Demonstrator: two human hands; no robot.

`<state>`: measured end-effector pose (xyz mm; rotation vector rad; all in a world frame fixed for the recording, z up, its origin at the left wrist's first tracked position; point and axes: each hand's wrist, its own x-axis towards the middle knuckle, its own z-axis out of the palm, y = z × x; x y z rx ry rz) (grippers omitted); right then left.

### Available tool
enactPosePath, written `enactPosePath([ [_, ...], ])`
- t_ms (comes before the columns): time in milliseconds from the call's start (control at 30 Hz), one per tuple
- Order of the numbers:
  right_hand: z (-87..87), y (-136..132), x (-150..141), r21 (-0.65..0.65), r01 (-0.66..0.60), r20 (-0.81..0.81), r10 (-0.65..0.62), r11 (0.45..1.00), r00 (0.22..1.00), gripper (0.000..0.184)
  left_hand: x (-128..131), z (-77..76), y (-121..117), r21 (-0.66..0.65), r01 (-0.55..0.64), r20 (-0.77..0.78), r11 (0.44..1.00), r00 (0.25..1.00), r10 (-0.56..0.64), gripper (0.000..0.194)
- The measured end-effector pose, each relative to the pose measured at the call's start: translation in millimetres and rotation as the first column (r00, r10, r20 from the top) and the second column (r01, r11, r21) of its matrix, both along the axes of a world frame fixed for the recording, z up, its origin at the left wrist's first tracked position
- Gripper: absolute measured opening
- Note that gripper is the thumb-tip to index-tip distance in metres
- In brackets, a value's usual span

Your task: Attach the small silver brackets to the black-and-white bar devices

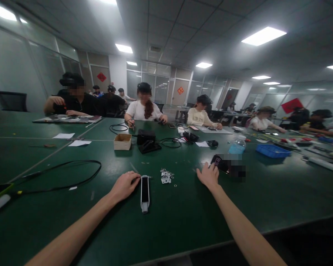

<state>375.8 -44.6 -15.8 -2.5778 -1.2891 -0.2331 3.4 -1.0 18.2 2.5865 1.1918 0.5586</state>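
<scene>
My left hand (124, 185) rests on the green table (183, 221), its fingers curled loosely and touching the far end of a long white-and-black device (145, 193) that lies flat. My right hand (209, 175) reaches forward, its fingertips on the near edge of a dark phone (221, 163). Between the hands lies a small heap of metal brackets and screws (165, 176).
A black cable (72, 173) loops at the left. Farther back stand a cardboard box (122, 141), a black device (147, 141), a water bottle (237, 146) and a blue tray (271, 150). Several people sit working along the far side.
</scene>
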Motion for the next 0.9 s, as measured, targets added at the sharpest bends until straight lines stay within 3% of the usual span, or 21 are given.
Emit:
enactPosePath([
  [333, -14.8, 4, 27, -0.023, 0.140, -0.069, -0.141, 0.990, 0.988, 0.071, -1, -3.5, 3, 0.019, 0.003, -0.011, 1.000, 1.000, -0.003, 0.035],
  [900, -3.0, -4, 39, -0.003, 0.241, -0.139, -0.239, 0.971, 0.961, 0.072, -3, -5.1, 5, 0.019, -0.001, 0.002, 1.000, 1.000, 0.001, 0.035],
])
